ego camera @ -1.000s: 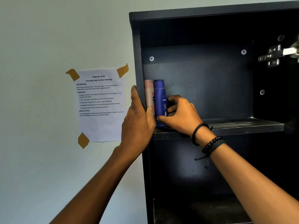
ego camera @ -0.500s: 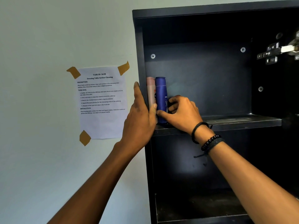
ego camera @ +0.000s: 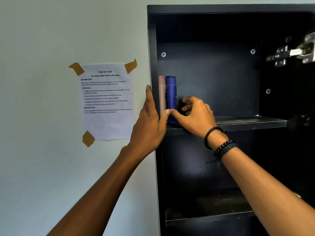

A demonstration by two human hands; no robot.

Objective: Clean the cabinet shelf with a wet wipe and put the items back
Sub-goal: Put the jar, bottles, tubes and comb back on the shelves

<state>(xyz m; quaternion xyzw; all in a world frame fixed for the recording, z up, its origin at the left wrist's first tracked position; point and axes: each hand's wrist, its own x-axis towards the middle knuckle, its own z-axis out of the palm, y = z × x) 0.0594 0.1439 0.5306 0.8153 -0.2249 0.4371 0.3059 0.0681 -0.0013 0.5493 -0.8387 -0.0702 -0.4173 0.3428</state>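
Note:
A blue bottle and a pink bottle stand upright side by side at the far left of the dark cabinet shelf. My right hand is just right of the blue bottle. Its thumb touches the bottle's lower front, and its curled fingers sit slightly apart from the bottle. My left hand lies flat with straight fingers on the cabinet's left side panel, its thumb reaching in front of the bottles' bases. No wet wipe is in view.
A taped instruction sheet hangs on the wall left of the cabinet. A metal door hinge sticks out at the upper right. The shelf stretches bare to the right of my hand. A lower shelf sits below.
My right hand's fingers have come off the blue bottle and moved slightly right; only the thumb still touches it. The left hand has stayed on the side panel.

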